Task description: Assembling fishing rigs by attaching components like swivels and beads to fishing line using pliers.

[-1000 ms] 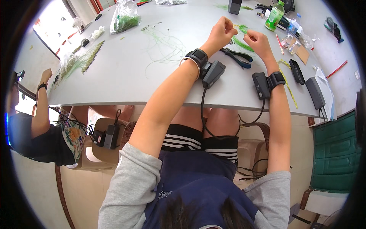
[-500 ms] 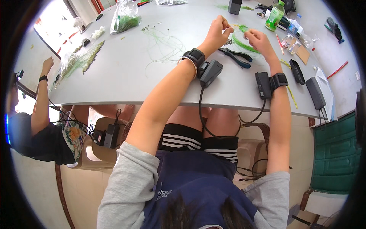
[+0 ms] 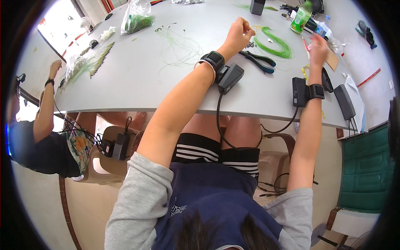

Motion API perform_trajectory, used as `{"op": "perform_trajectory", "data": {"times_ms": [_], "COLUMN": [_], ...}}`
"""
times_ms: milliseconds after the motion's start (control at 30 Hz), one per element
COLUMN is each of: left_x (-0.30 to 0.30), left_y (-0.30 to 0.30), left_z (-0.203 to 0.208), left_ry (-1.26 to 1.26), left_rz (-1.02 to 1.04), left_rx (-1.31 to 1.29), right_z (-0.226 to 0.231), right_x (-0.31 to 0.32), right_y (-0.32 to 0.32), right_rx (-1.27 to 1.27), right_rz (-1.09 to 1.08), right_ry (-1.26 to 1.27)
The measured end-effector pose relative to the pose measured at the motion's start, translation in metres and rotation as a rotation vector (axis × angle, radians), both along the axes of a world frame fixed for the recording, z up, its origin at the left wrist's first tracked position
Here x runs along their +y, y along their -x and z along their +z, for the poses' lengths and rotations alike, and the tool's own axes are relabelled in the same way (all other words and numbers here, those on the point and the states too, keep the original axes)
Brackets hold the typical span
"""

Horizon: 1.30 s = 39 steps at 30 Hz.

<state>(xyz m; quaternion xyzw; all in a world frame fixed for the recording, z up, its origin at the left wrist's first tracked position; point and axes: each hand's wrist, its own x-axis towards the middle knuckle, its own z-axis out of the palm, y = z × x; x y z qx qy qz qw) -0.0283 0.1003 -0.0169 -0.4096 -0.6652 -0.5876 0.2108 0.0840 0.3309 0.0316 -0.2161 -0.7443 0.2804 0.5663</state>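
Note:
My left hand (image 3: pixel 238 36) is raised over the far middle of the table, thumb and fingers pinched together. Whatever is in that pinch is too small to make out. Just right of it lies a loose coil of thin green line (image 3: pixel 284 50), with a small white scrap inside the loop. Small dark pieces (image 3: pixel 250 45) sit below the fingertips. Pliers with dark blue and black handles (image 3: pixel 261 63) rest nearer to me. My right hand (image 3: pixel 318 49) is out to the right of the coil, near a red pen-like stick; motion blurs its fingers.
Thin pale green strands (image 3: pixel 179 48) spread left of my left hand. A clear bag of green material (image 3: pixel 138 23) stands at the far left. Toward the right are a green-labelled bottle (image 3: pixel 301 18), a yellow measuring tape (image 3: pixel 305 73) and a black case (image 3: pixel 327 80). A person (image 3: pixel 41 133) sits at the left.
My right hand has moved right, away from the green coil, which now shows more fully. The left hand stays nearly where it was, still pinched.

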Motion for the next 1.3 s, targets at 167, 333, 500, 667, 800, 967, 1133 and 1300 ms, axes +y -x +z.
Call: {"op": "perform_trajectory", "data": {"times_ms": [167, 333, 500, 667, 800, 967, 1133, 1300], "left_x": [0.002, 0.003, 0.009, 0.012, 0.01, 0.004, 0.007, 0.01], "left_y": [-0.005, -0.008, -0.009, -0.015, -0.019, -0.014, -0.014, -0.015], "left_z": [0.0, 0.003, 0.004, 0.005, 0.006, 0.004, 0.003, 0.003], "left_ry": [-0.009, 0.013, -0.057, -0.096, -0.063, -0.051, -0.057, -0.032], "left_rz": [-0.09, 0.017, -0.085, -0.057, -0.028, 0.011, -0.049, -0.059], "left_rx": [-0.027, 0.014, -0.031, 0.005, 0.011, 0.005, -0.039, -0.025], "right_z": [-0.007, -0.005, -0.01, -0.014, -0.02, -0.017, -0.02, -0.026], "right_x": [-0.088, -0.076, -0.083, -0.1, -0.091, -0.097, -0.093, -0.087], "right_y": [0.015, 0.012, 0.016, 0.017, 0.023, 0.023, 0.023, 0.028], "right_rx": [-0.277, -0.668, -0.262, -0.013, -0.202, -0.332, -0.35, -0.275], "right_rz": [1.046, 1.305, 1.51, 1.225, 0.776, 0.584, 0.594, 0.618], "right_ry": [0.195, 0.531, 0.687, 0.727, 0.078, -0.347, -0.348, -0.36]}}
